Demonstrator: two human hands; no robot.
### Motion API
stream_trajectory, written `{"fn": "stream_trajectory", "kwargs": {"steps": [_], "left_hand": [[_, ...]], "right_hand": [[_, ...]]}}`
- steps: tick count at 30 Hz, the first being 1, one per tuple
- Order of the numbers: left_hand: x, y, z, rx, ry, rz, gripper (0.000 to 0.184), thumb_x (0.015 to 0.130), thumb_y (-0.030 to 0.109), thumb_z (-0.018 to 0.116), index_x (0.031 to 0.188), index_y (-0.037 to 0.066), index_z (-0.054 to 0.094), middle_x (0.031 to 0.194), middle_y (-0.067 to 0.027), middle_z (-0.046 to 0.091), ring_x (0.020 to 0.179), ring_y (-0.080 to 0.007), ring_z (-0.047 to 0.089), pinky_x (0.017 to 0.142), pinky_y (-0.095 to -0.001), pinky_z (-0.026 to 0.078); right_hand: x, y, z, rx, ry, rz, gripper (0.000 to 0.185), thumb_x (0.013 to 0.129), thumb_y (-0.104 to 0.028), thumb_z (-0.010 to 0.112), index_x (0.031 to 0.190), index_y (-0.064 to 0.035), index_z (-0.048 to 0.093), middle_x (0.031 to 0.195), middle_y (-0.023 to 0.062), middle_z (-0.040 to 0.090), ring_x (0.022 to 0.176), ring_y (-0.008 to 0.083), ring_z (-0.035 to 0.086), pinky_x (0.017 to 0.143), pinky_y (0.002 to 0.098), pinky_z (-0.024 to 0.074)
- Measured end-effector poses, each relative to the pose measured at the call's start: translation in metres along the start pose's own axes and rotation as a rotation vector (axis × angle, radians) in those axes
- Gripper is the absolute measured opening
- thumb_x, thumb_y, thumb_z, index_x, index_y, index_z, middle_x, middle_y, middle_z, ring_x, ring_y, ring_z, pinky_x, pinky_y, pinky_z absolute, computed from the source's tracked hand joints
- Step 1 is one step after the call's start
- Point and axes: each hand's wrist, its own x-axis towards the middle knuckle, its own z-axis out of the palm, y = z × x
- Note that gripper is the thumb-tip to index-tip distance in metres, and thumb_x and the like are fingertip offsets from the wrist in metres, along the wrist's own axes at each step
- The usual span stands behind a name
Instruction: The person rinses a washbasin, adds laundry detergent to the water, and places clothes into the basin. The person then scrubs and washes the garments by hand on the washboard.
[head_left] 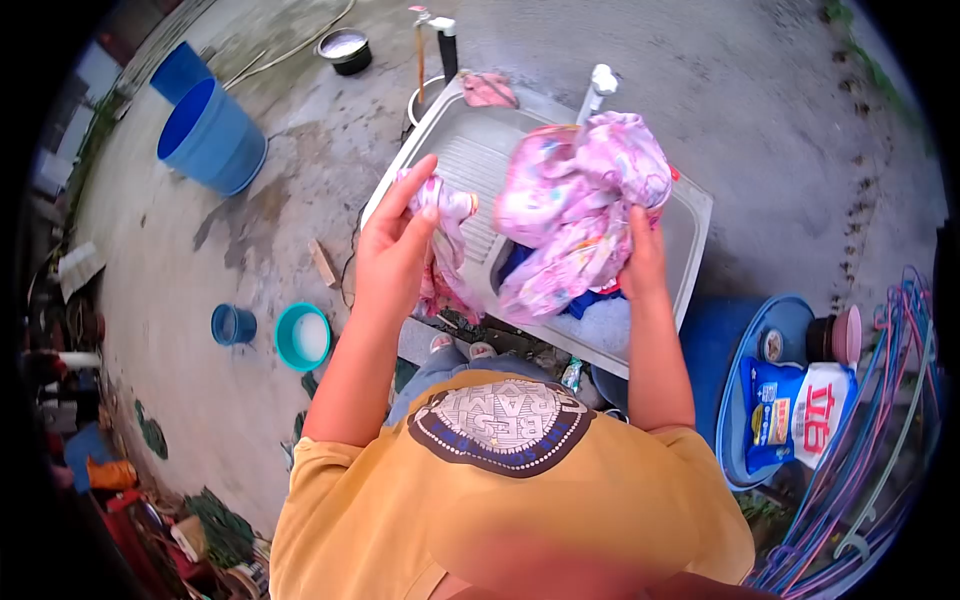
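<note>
So both hands are up over the sink (465, 150) here, each with a lot of pink patterned fabric to deal with. The right hand (645, 262) has its grip clamped on the near right side of the big pink cloth (575, 205), thumb pressed into the folds, and the bulk of it puffs out to the left above the basin. The left hand (392, 245) has a smaller pink bunch (450, 245) caught between thumb and fingers, a pretty loose grip, with a tail dangling on the near side. Can't tell if the two are one piece; there's a clear gap between them.

Handling-wise, I'd call this stuff thin, soft and floppy, nothing fragile. If it's wet, and I'd guess it is with the suds (603, 326) in the basin, it probably gets heavier than it looks and a bit slick. Pinching one fold would likely let the rest slide, so I'd gather a thick handful near the middle of the bundle, or take an edge in each hand if you can find one. Dark blue fabric (584, 304) sits under it in the basin, so watch for loose ends snagging in that.
</note>
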Motion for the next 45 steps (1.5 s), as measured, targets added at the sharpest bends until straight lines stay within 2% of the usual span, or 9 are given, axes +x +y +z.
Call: {"fn": "stream_trajectory", "kwargs": {"steps": [7, 11, 16, 18, 26, 30, 34, 38, 45], "left_hand": [[0.053, 0.005, 0.042, -0.195, -0.242, -0.041, 0.051, 0.100, 0.000, 0.055, 0.150, -0.002, 0.046, 0.132, -0.0132, 0.063, 0.114, -0.0161, 0.065, 0.096, -0.0295, 0.051], [0.080, 0.020, 0.051, -0.271, -0.402, -0.071, 0.059, 0.097, -0.005, 0.052, 0.155, -0.002, 0.037, 0.141, -0.0167, 0.056, 0.124, -0.0185, 0.060, 0.105, -0.0326, 0.047], [0.098, 0.015, 0.066, -0.281, -0.585, -0.053, 0.072, 0.093, -0.009, 0.046, 0.160, -0.003, 0.022, 0.157, -0.0170, 0.041, 0.140, -0.0234, 0.048, 0.113, -0.0327, 0.038], [0.102, 0.013, 0.077, -0.268, -0.633, -0.027, 0.075, 0.092, -0.012, 0.044, 0.161, -0.002, 0.018, 0.155, -0.0182, 0.042, 0.138, -0.0227, 0.049, 0.109, -0.0308, 0.039], [0.187, 0.012, 0.028, 0.954, -0.386, 0.652, 0.096, 0.088, 0.019, 0.078, 0.163, 0.017, 0.019, 0.119, -0.0228, 0.070, 0.102, -0.0346, 0.071, 0.086, -0.0401, 0.055], [0.183, -0.029, 0.011, 1.202, -0.558, 0.422, 0.114, 0.079, 0.026, 0.086, 0.164, 0.016, 0.010, 0.116, -0.0225, 0.071, 0.104, -0.0406, 0.070, 0.089, -0.0460, 0.054], [0.177, -0.063, -0.007, 1.032, -0.646, 0.115, 0.114, 0.087, 0.023, 0.081, 0.164, 0.016, -0.003, 0.127, -0.0247, 0.067, 0.114, -0.0380, 0.068, 0.095, -0.0436, 0.054], [0.150, -0.080, -0.008, 0.171, -0.849, -0.038, 0.108, 0.098, 0.014, 0.068, 0.161, 0.018, -0.020, 0.139, -0.0254, 0.061, 0.129, -0.0297, 0.060, 0.106, -0.0422, 0.048], [0.130, -0.102, 0.012, 0.304, -1.023, -0.081, 0.074, 0.095, 0.013, 0.069, 0.158, 0.013, 0.030, 0.093, -0.0031, 0.067, 0.086, -0.0122, 0.062, 0.080, -0.0308, 0.051]], "right_hand": [[-0.002, -0.006, -0.086, -0.042, 0.237, 0.019, 0.063, 0.106, -0.039, 0.055, 0.151, 0.0015, 0.042, 0.149, 0.0110, 0.052, 0.134, 0.0231, 0.052, 0.112, 0.0393, 0.0415], [-0.009, 0.012, -0.125, -1.690, 0.145, 0.241, 0.051, 0.099, -0.029, 0.065, 0.137, 0.0032, 0.056, 0.132, 0.0189, 0.064, 0.119, 0.0296, 0.064, 0.106, 0.0385, 0.0473], [-0.029, 0.023, 0.039, -0.661, 0.059, -0.259, 0.052, 0.093, -0.026, 0.074, 0.136, -0.0018, 0.059, 0.123, 0.0221, 0.066, 0.117, 0.0284, 0.066, 0.100, 0.0393, 0.0518], [-0.020, 0.021, 0.088, -0.821, 0.115, -0.316, 0.045, 0.096, -0.023, 0.071, 0.134, -0.0017, 0.060, 0.120, 0.0190, 0.068, 0.112, 0.0255, 0.068, 0.096, 0.0372, 0.0535], [0.012, -0.064, 0.090, -0.024, 0.126, -0.037, 0.029, 0.102, -0.017, 0.061, 0.125, 0.0002, 0.064, 0.106, 0.0112, 0.073, 0.091, 0.0174, 0.072, 0.081, 0.0308, 0.0582], [0.006, -0.099, 0.106, 0.144, 0.019, -0.008, 0.034, 0.100, -0.016, 0.062, 0.128, 0.0027, 0.061, 0.115, 0.0134, 0.071, 0.097, 0.0197, 0.072, 0.087, 0.0336, 0.0592], [0.011, -0.109, 0.120, 0.023, -0.098, -0.067, 0.043, 0.097, -0.014, 0.066, 0.135, 0.0027, 0.055, 0.121, 0.0148, 0.069, 0.103, 0.0216, 0.072, 0.093, 0.0369, 0.0590], [0.014, -0.114, 0.130, 0.008, -0.065, -0.068, 0.042, 0.098, -0.011, 0.063, 0.137, 0.0029, 0.054, 0.121, 0.0143, 0.069, 0.104, 0.0197, 0.071, 0.091, 0.0340, 0.0589], [0.029, -0.125, 0.101, -0.123, 0.017, -0.033, 0.037, 0.098, -0.013, 0.061, 0.132, 0.0012, 0.060, 0.114, 0.0184, 0.072, 0.102, 0.0232, 0.072, 0.089, 0.0351, 0.0581]]}}
